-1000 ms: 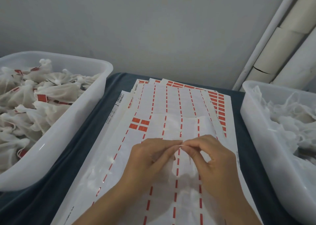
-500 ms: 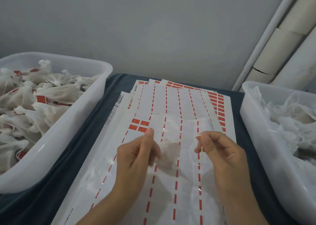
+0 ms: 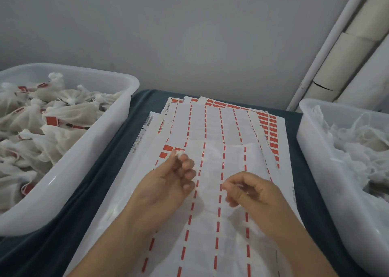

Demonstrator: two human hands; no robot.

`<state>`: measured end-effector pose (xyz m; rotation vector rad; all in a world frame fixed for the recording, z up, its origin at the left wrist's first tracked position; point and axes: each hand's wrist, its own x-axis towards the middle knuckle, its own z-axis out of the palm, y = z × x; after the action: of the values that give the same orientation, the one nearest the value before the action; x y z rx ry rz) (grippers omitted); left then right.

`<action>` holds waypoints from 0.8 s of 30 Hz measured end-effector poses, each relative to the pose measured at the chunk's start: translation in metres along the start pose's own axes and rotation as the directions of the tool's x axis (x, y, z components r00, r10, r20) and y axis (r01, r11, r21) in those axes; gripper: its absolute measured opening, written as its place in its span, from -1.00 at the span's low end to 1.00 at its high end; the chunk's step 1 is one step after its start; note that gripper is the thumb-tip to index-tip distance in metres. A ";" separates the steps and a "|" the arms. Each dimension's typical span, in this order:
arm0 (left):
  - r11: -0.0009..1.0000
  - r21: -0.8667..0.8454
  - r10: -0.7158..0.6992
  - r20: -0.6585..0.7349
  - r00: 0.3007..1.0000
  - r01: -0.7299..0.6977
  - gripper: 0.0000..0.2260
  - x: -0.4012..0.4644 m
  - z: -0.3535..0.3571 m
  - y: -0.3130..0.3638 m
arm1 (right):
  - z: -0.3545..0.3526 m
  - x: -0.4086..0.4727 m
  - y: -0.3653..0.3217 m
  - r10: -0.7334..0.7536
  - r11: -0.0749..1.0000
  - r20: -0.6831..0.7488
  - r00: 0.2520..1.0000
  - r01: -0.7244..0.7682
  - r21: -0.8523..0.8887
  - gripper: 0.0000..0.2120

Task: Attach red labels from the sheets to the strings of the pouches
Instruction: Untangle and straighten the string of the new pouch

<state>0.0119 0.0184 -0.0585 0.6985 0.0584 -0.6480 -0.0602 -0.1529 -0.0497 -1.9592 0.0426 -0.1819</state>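
- The desk (image 3: 134, 112), under a dark cloth, carries the fanned label sheets (image 3: 229, 133) in the middle, a left tub (image 3: 117, 108) heaped with pouches already bearing red labels, and a right tub (image 3: 311, 150) of pouches that show no red.
- A second ago both hands met over the sheets, pinching together at one spot; now they are well apart.
- The left hand (image 3: 166, 184) has swung toward the few remaining red labels (image 3: 168, 150) on the top sheet. Its grip is curled, thumb and forefinger pinching a small white tuft (image 3: 179, 153), probably the pouch's gathered neck or string.
- The right hand (image 3: 250, 190) is loosely curled; whether its fingertips pinch a string or anything else cannot be told.
- Judged from this, the string has been drawn out and a label pick comes next.
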 end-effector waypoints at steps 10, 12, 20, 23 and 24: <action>0.626 0.740 -0.506 0.143 0.851 0.248 -0.48 0.013 0.017 -0.010 | 0.022 -0.004 -0.002 -0.159 0.986 -0.154 0.975 0.163 0.013 -0.86; 0.659 0.722 -0.449 0.152 0.880 0.212 -0.55 0.011 0.010 -0.019 | 0.030 -0.007 -0.002 -0.184 0.982 -0.079 0.980 0.188 0.035 -0.85; 0.429 0.881 -0.029 0.234 0.972 -0.199 -0.44 -0.010 0.007 -0.021 | 0.037 -0.007 0.000 -0.137 0.990 -0.259 0.956 0.142 0.000 -0.85; 0.307 0.866 0.143 0.367 0.919 -0.394 -0.67 -0.014 0.009 -0.024 | 0.030 -0.003 0.000 -0.049 0.998 -0.303 0.952 0.059 0.025 -0.82; 0.298 0.857 0.166 0.388 0.907 -0.421 -0.74 -0.016 0.012 -0.024 | 0.028 -0.003 0.000 -0.015 0.997 -0.286 0.958 0.037 0.070 -0.81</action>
<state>-0.0165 0.0053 -0.0594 1.7257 -0.7375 -0.3254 -0.0587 -0.1269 -0.0604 -1.8463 0.1964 -0.4773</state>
